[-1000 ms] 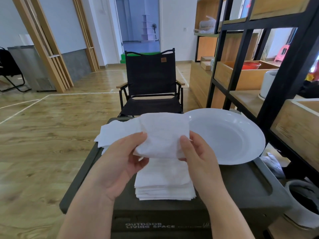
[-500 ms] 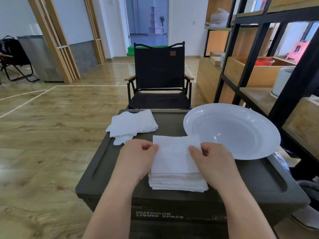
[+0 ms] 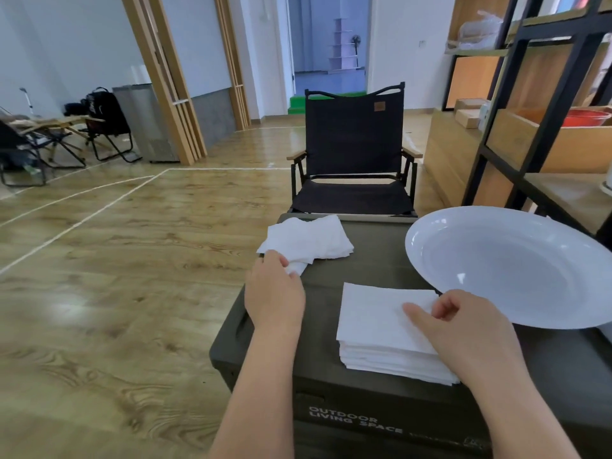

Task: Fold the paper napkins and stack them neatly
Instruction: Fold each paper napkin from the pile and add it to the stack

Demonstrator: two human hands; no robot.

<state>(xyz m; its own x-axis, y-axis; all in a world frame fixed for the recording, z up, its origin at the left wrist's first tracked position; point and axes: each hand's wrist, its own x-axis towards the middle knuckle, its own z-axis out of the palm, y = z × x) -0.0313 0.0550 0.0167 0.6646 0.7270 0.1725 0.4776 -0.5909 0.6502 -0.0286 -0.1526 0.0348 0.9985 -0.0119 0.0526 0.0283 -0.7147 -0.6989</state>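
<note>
Two napkin groups on dark storage box (image 3: 381,273): folded stack (image 3: 387,336) at near centre, loose unfolded pile (image 3: 308,241) at far left corner. Right hand (image 3: 463,329) rests on stack's right side, fingers curled on top sheet, thumb flat; not clearly gripping. Left hand (image 3: 275,289) reaches to loose pile, fingertips pinching its near crumpled edge. White plate (image 3: 510,263) sits right of stack, overhanging box edge. Black folding chair (image 3: 354,154) stands beyond box.

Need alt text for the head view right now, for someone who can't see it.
Left hand reaches the loose napkins at the box's far left; right hand rests on the folded stack in front. A white plate sits right, a black chair behind.
</note>
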